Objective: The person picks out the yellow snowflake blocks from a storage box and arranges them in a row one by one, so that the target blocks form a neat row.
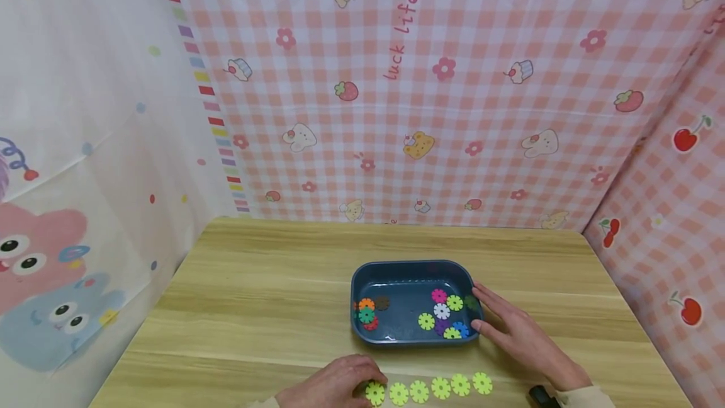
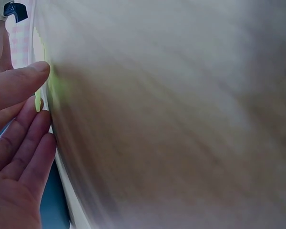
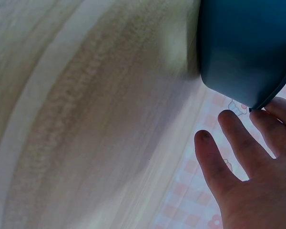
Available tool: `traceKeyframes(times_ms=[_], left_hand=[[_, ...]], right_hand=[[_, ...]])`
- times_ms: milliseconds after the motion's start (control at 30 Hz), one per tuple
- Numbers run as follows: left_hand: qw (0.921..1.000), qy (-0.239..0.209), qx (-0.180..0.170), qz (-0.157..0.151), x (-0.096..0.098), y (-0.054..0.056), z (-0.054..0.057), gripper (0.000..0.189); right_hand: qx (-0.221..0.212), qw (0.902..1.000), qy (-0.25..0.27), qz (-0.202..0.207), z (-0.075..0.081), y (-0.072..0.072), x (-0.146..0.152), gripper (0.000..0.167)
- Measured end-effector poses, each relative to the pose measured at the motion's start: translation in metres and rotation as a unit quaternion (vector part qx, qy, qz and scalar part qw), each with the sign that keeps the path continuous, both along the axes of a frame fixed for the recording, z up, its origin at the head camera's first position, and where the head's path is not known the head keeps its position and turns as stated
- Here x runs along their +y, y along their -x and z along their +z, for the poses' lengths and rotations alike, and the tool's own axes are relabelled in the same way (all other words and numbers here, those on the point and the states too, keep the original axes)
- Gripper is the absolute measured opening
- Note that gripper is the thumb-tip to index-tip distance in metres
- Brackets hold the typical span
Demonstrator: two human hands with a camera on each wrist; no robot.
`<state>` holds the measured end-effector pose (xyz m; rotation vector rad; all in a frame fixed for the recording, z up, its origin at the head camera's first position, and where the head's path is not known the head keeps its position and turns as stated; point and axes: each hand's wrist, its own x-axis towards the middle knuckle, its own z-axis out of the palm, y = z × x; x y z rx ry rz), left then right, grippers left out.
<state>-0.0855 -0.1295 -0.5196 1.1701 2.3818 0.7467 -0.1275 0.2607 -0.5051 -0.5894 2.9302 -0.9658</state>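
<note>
Five lime-green notched discs (image 1: 440,388) near dark-blue plastic tray (image 1: 402,304) touched by straight-fingered right hand (image 1: 521,335); matching disc (image 1: 375,393) in left hand (image 1: 334,383), pinched between fingertips.

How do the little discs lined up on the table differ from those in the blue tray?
Colour: the lined-up discs are all yellow-green; the tray discs include orange, white and purple too.
Layout: the lined-up discs form one row on the table; the tray discs lie in loose clusters inside the blue tray, some overlapping.
Both have notched edges.
</note>
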Motion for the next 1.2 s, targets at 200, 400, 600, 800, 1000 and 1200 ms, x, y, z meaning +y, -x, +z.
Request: traceKeyframes(times_ms=[200,400,600,800,1000,1200], left_hand=[[0.9997,0.0,0.025,-0.006,0.001,0.0,-0.001,0.034],[0.9998,0.004,0.018,-0.011,0.0,-0.002,0.004,0.037],[0.9992,-0.02,0.008,-0.033,0.001,-0.002,0.014,0.034],[0.9969,-0.042,0.055,-0.037,0.012,0.002,0.043,0.024],[0.9831,-0.091,0.157,-0.025,0.022,0.015,0.064,0.018],[0.9733,-0.125,0.192,-0.012,0.031,0.035,0.083,0.018]], right_hand=[[-0.018,0.9998,0.008,-0.005,-0.001,0.0,-0.001,0.067],[-0.019,0.9998,0.009,-0.003,0.0,-0.001,0.0,0.066],[-0.007,0.9999,0.012,0.004,0.0,-0.001,0.0,0.064],[-0.024,0.9996,0.012,-0.006,-0.001,0.0,0.0,0.067],[-0.025,0.9996,0.013,-0.008,0.0,0.0,-0.001,0.067],[-0.024,0.9996,0.013,-0.009,0.002,-0.002,-0.001,0.066]])
